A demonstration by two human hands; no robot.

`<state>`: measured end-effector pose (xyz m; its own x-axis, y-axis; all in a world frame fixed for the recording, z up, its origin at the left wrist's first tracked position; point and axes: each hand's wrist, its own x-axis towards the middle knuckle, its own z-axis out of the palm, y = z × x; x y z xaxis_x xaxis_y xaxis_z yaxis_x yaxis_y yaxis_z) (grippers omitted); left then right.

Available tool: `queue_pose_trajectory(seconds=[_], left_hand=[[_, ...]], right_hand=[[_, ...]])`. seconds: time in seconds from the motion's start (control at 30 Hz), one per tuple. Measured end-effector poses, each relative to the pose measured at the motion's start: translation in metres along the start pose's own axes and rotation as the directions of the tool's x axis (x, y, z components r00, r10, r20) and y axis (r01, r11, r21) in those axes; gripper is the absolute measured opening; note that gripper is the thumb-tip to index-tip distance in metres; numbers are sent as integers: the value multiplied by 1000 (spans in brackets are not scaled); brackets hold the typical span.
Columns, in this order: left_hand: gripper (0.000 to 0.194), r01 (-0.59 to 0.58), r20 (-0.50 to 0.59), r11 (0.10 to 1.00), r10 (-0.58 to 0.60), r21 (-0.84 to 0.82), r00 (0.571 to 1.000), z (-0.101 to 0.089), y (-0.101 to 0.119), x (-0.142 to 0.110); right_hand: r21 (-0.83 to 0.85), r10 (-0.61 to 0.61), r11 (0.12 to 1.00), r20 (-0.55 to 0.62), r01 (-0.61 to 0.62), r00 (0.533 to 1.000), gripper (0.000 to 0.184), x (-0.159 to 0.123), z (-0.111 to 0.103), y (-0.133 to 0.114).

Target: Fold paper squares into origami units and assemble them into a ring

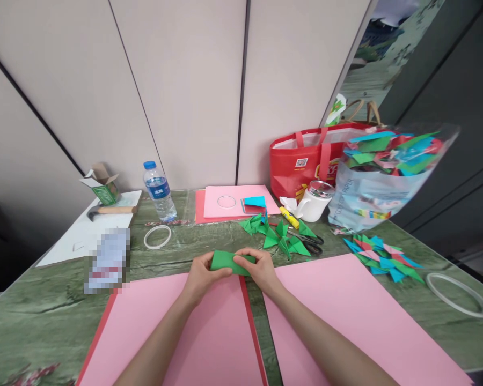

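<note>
A folded piece of green paper [227,261] is held up between both hands, just above the far edges of two large pink sheets. My left hand [203,276] pinches its left end, thumb in front. At its right end, my right hand [260,268] grips it with the thumb pressed on the near face. The fingers behind the paper are partly hidden. Beneath my left forearm lies the left pink sheet [156,321] with red edging; under my right forearm is the other pink sheet [346,305]. Folded green paper pieces [282,238] lie just beyond my right hand.
Scissors [314,244], a yellow glue tube [290,217] and a white mug [314,202] stand or lie behind. A bag of folded papers [370,187] and a red tote [292,166] are at right. Leftward are a water bottle [160,193], white ring [158,236] and hammer [112,210].
</note>
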<state>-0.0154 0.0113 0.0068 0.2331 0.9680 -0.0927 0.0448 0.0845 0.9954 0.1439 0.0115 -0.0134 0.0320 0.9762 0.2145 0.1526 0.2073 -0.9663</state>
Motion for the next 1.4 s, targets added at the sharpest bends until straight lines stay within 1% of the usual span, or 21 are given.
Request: queue_pose_trajectory(seconds=[0.13,0.27,0.43,0.57,0.63,0.7,0.73,0.87,0.97,1.03,1.17,1.2,1.3,1.4], left_hand=[[24,58,-14,997,-58,-54,998,2,1,-1],[26,79,-13,990,-81,-116,997,4,1,-2],[23,91,-38,988,-97,-128,995,6,0,-2],[20,61,-95,993,-71,-104,993,8,0,-2],[20,33,-96,997,-40,-75,995,9,0,-2],[22,13,-54,997,-17,-81,998,8,0,-2],[27,6,-20,995,-8,-101,1000,7,0,-2],[60,-33,110,986,52,-166,993,3,4,-3],[72,-77,176,988,100,-134,979,0,8,-4],[68,-98,189,992,111,-74,976,-2,10,-5],[33,-146,233,978,109,148,966,-4,11,-6],[28,-160,247,967,108,200,963,-4,11,-6],[26,-170,241,942,100,290,965,-3,13,-7],[26,-161,209,938,98,308,973,-1,13,-8]], right_hand=[[-4,3,1000,-8,-3,1000,13,1,-1,1],[-10,-3,1000,-20,3,1000,14,2,-1,2],[-5,16,1000,-17,-16,1000,14,2,-1,2],[1,20,1000,-6,-20,1000,13,2,-1,2],[3,12,1000,0,-12,1000,13,4,-3,2],[4,4,1000,5,-4,1000,14,5,-5,3],[3,2,1000,6,-2,1000,14,6,-7,4],[-5,2,1000,20,-2,1000,15,9,-12,7],[-15,9,1000,52,-9,999,16,11,-15,7],[-17,22,1000,78,-21,997,18,11,-16,7],[11,12,1000,94,-14,996,23,13,-19,7],[22,9,1000,97,-11,995,24,13,-20,7],[47,11,999,129,-17,992,26,14,-22,8],[48,12,999,144,-19,990,27,15,-22,9]])
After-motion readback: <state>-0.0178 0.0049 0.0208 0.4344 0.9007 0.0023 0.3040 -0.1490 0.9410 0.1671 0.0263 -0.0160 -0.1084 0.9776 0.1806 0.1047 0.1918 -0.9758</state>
